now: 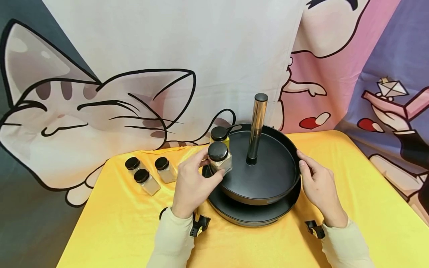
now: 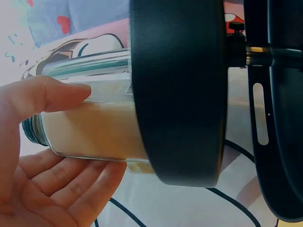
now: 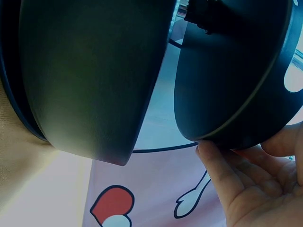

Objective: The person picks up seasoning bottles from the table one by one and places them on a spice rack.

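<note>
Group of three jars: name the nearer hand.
Left hand, just right of the three jars, holding another jar; the right hand is farther off, at the upper tray's rim.

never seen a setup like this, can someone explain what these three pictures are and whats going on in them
There is no robot here, just a person working bare-handed. The wide picture comes from a camera worn on the head, looking forward and down. The two close-ups come from a small camera worn on each wrist, so things look tipped sideways. The surface is a yellow cloth. On it sit three dark-lidded jars and a black lower tray, with an upper tray above and a tall post. The left hand holds a fourth jar; a yellowish jar shows partly behind it. The right hand has fingers and thumb on the upper tray's edge.
</note>
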`<state>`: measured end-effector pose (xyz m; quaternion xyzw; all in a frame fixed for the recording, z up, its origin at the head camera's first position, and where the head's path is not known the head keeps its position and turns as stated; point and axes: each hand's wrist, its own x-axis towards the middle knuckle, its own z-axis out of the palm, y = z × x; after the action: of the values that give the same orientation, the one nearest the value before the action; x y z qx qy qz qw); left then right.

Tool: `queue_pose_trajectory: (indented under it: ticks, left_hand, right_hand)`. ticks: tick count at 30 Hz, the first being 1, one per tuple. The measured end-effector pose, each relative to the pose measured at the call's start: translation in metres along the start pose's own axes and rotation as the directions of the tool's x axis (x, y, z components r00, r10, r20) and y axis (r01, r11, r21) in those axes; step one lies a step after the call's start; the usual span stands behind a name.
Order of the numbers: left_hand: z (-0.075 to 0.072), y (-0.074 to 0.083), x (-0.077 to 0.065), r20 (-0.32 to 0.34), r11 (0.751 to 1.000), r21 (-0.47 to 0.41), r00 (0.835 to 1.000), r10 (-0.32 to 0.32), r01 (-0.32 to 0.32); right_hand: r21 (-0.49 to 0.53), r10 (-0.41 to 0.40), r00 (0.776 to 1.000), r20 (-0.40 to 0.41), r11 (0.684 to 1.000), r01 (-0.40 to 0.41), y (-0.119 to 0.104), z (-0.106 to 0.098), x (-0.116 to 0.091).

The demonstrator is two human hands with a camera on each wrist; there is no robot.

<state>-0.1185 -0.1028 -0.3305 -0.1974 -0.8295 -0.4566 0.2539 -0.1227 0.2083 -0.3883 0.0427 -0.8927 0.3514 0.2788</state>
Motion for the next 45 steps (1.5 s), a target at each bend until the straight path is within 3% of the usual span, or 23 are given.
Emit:
queue_pose_trajectory:
  ticks: [12, 20, 32, 45]
  left_hand:
    - [0.009, -0.006, -0.004, 0.014, 0.989, 0.145, 1.000, -0.024, 0.022]
    - [0.012, -0.010, -0.007, 0.025, 0.986, 0.159, 0.998, -0.056, 0.051]
    - [0.011, -0.014, -0.007, 0.066, 0.971, 0.239, 0.998, 0.007, -0.022]
    - [0.003, -0.014, -0.014, 0.124, 0.969, 0.248, 0.992, -0.015, -0.016]
  right_hand:
    - [0.013, -0.005, 1.000, 0.009, 1.000, 0.005, 0.000, 0.000, 0.000]
    - [0.018, -0.020, 1.000, 0.002, 1.000, 0.020, 0.001, -0.001, 0.000]
    - [0.029, -0.032, 0.999, -0.004, 0.999, 0.032, 0.001, -0.002, 0.000]
    - [0.051, 0.012, 0.999, 0.032, 0.999, -0.013, -0.001, -0.006, 0.001]
